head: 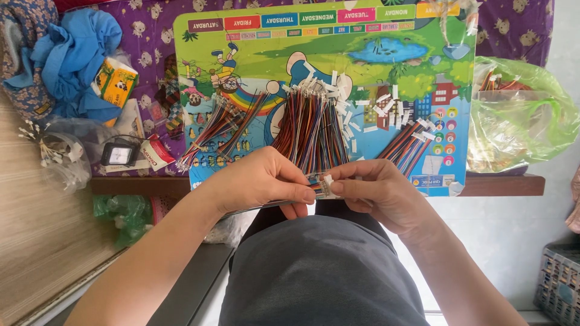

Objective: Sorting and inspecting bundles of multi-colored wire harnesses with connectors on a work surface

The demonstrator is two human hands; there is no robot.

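Pinching a small white connector (327, 180) between both hands, just below the near edge of the colourful cartoon board (260, 78). Left hand (263, 180) grips the striped ribbon wire (315, 183) thumb to finger, right hand (370, 192) nips the connector itself, so the piece runs sideways between them, right hand nearer the plug. Big wire bundle (311, 130) lies on the board, straight above.

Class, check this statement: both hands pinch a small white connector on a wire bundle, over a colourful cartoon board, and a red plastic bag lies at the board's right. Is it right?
Not quite. The head view shows the plastic bag is green, not red. The rest holds: left hand and right hand pinch the white connector over the cartoon board.
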